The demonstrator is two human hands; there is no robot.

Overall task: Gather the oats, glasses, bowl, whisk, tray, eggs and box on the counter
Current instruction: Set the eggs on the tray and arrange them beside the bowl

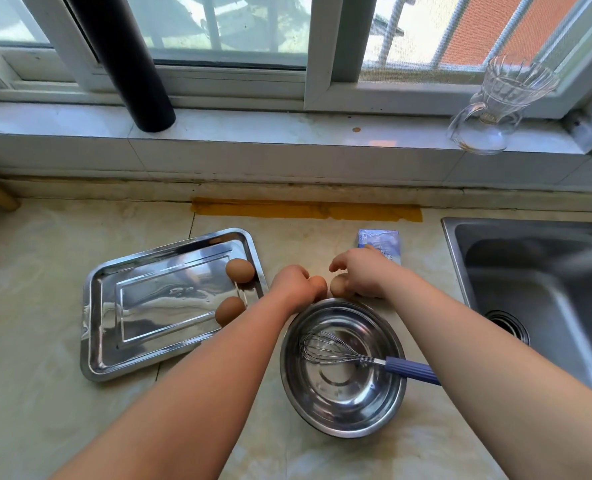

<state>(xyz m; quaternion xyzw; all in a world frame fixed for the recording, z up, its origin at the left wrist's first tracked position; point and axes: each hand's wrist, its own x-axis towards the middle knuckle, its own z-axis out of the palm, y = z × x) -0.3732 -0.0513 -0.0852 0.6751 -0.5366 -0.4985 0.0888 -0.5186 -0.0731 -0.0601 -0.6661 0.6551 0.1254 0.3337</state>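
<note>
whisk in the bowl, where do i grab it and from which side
Grip the whisk by its blue ribbed handle, coming from the right. The wire head lies inside the bowl while the handle leans on the right rim and sticks out past it, apparently raised off the counter, so it can be wrapped fully. The right forearm covers its far end.

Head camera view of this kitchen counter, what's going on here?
A person is working with both bare hands just beyond a round stainless steel bowl, where a blue-handled wire whisk rests. The left hand holds a brown egg and the right hand grips a second brown egg. Two more brown eggs lie in the rectangular steel tray on the left; a small blue box sits behind the right hand.
</note>
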